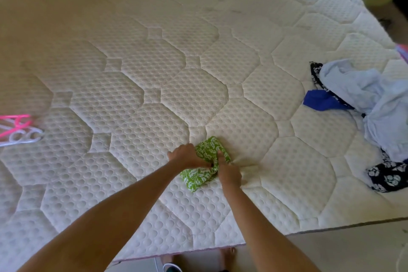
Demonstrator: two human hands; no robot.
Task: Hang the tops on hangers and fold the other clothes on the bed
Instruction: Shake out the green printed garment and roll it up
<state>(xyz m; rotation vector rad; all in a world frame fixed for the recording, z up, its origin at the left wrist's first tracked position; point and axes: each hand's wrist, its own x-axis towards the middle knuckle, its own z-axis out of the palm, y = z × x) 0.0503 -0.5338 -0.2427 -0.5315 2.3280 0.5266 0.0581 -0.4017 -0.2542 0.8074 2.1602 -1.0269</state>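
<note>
You're leaning over the bed (154,68) w/ both hands on the green patterned garment (204,164), which is sitting bunched up near the front edge. Your left hand (187,155) is gripping its left side, fingers curled into the fabric, and your right hand (228,173) is pinching the middle fold. Pile of unfolded clothes (371,104) is lying far right, pink & white hangers (18,129) far left.

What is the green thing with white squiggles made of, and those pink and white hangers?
The green garment looks like thin woven cloth, perhaps cotton: matte, printed, and creasing softly under both hands. The hangers look like smooth moulded plastic: bright solid colours with a slight shine.
</note>
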